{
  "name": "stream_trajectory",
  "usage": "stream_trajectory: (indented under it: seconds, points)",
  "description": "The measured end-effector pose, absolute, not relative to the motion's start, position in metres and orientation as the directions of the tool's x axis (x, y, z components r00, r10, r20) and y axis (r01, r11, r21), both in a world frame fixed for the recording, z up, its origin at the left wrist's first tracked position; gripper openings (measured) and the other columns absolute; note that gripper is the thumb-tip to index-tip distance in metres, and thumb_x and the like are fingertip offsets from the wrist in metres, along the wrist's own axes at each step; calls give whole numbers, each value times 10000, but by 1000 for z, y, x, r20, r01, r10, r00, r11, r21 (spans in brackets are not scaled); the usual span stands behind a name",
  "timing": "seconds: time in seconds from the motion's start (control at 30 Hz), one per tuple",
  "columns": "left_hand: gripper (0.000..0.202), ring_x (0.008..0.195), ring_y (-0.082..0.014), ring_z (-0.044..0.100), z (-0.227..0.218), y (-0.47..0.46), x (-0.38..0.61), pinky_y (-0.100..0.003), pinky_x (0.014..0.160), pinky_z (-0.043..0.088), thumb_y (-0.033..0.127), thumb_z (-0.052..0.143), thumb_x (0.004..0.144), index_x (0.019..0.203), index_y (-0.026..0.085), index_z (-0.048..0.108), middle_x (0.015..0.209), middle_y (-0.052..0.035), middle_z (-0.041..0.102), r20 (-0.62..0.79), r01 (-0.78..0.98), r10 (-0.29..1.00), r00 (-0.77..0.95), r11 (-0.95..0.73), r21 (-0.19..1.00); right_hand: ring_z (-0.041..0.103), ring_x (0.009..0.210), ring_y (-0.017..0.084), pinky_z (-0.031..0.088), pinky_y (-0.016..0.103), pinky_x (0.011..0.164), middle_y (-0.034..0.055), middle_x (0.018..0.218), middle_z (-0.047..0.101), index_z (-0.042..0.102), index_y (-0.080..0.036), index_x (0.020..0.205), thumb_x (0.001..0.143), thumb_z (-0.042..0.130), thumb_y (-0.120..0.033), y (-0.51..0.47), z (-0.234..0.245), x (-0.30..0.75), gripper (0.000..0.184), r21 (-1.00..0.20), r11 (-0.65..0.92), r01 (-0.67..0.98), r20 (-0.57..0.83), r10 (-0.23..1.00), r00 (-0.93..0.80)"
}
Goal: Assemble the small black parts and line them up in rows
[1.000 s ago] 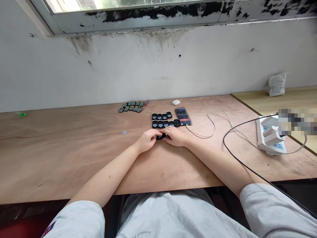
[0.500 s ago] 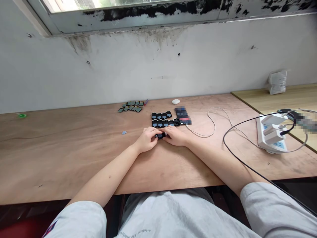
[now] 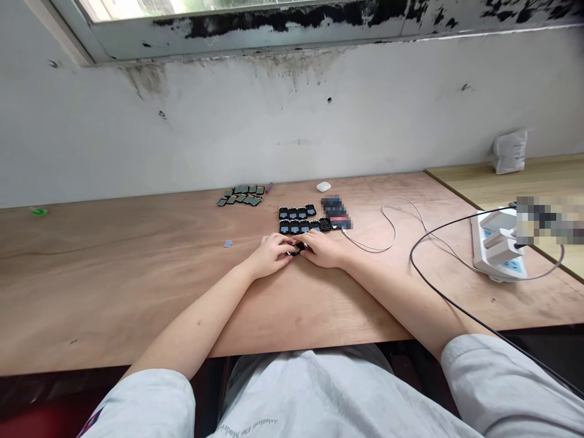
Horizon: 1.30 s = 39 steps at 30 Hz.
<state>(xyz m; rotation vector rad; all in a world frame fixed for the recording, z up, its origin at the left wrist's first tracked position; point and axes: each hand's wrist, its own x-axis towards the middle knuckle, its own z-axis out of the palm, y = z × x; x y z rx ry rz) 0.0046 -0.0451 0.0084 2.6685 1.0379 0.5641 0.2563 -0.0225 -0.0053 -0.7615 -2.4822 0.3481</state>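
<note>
Between my two hands is a small black plastic case (image 3: 298, 247), low over the wooden table (image 3: 150, 292). My left hand (image 3: 272, 254) is closed on its left end, and my right hand (image 3: 320, 249) grips the right end. Fingers cover much of the case. Just beyond them lie two rows of similar black cases (image 3: 294, 227), most with a grey-blue piece inside. One small grey-blue piece (image 3: 228, 243) rests alone left of my left hand. Farther back, several flat dark pieces with grey-green faces (image 3: 241, 199) lie in two rows.
A blurred phone (image 3: 336, 213) with a white cable (image 3: 365, 248) lies right of the cases. Behind sits a white earbud case (image 3: 323, 187). A white power strip (image 3: 497, 252) with plugs and a black cable (image 3: 438, 292) is at right. A green item (image 3: 39, 212) lies far left.
The black case has tilted slightly between my fingers, and its inner face shows less. Both hands stay in nearly the same place. The rows on the table are unchanged.
</note>
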Motion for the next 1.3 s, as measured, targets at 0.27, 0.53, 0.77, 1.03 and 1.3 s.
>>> stream_trajectory:
  seconds: [0.27, 0.53, 0.77, 1.03, 1.3]
  points:
    - [266, 1324, -281, 479, 8, -44, 3, -514, 1102, 356, 333, 541, 1021, 1227, 313, 708, 1381, -57, 633, 249, 598, 687, 682, -721, 350, 613, 1120, 290, 511, 449, 979, 123, 1274, 693, 625, -179, 1328, 921, 622, -123, -25, -2, 256, 411, -383, 801, 461, 384, 592, -709]
    - [264, 1276, -281, 515, 5, -44, 3, -501, 1095, 390, 337, 577, 987, 1210, 298, 714, 1317, -65, 648, 302, 619, 695, 653, -719, 315, 592, 1152, 295, 504, 466, 1009, 103, 1270, 694, 597, -195, 1372, 924, 596, -99, -22, -4, 256, 458, -393, 804, 446, 389, 585, -711]
    - [262, 1331, -290, 471, 6, -42, 0, -517, 1093, 384, 348, 551, 1012, 1212, 329, 720, 1409, -63, 590, 257, 603, 679, 688, -732, 318, 591, 1151, 290, 506, 460, 1005, 104, 1270, 692, 598, -198, 1379, 929, 592, -105, -23, -4, 257, 460, -396, 803, 445, 386, 585, -713]
    - [371, 1305, -294, 493, 7, -45, 3, -519, 1098, 401, 349, 521, 1014, 1359, 306, 650, 1385, -91, 595, 291, 621, 681, 672, -732, 280, 588, 1150, 284, 499, 472, 1018, 110, 1261, 694, 605, -194, 1370, 927, 593, -104, -21, -6, 257, 453, -398, 807, 437, 396, 581, -711]
    - [383, 1315, -296, 487, 7, -43, 0, -524, 1106, 407, 349, 509, 1021, 1379, 333, 647, 1398, -94, 588, 275, 596, 636, 721, -772, 221, 584, 1124, 281, 506, 460, 995, 120, 1238, 698, 604, -185, 1365, 919, 594, -89, -20, -6, 258, 457, -398, 810, 431, 396, 576, -716]
